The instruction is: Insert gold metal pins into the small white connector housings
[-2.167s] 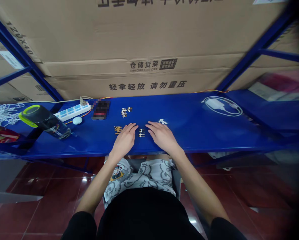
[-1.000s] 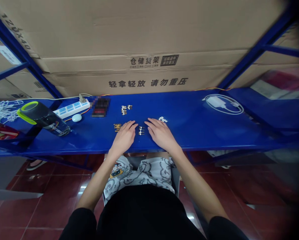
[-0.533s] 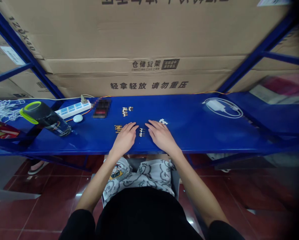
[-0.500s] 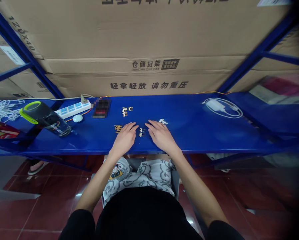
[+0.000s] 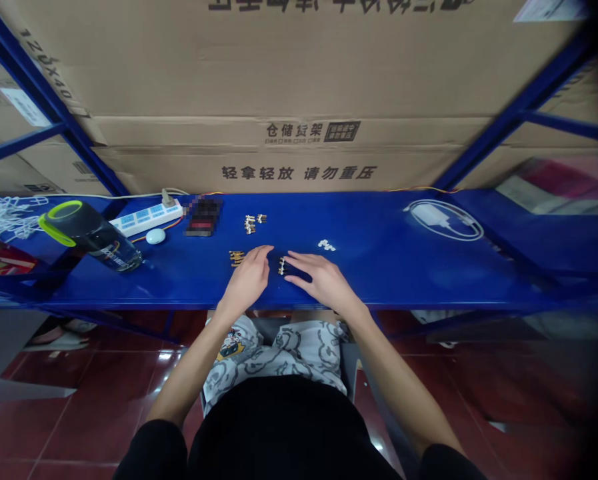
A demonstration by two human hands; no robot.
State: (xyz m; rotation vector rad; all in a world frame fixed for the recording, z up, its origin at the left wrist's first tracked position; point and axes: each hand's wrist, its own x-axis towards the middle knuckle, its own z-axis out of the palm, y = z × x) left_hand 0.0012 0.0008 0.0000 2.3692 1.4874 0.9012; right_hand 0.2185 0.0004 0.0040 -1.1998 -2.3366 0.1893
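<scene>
Several small brass-coloured screw-like pieces with white parts on them [image 5: 281,266] lie in a short row on the blue tabletop. My right hand [image 5: 323,277] reaches over the row's right side, thumb and fingers apart around it; I see no grip. My left hand [image 5: 249,275] rests to the row's left with its fingers stretched out. Just beyond that hand's left side is a group of bare brass-coloured pieces [image 5: 236,258], partly hidden by it. Small white pieces [image 5: 326,245] lie in a loose cluster past my right hand. Farther back sit more joined white-and-brass pieces [image 5: 249,225].
A dark bottle with a yellow-green loop [image 5: 103,240] lies tilted at left, near a white power strip [image 5: 149,219] and a pale round object [image 5: 155,237]. A dark blurred-out item [image 5: 203,217] is beside them. A white charger with cable [image 5: 436,215] lies right. Cardboard boxes [image 5: 303,87] stand behind.
My right hand has come left and nearer to me, from beside the white cluster to the row of joined pieces, its thumb and fingers now around them. My left hand has shifted only slightly.
</scene>
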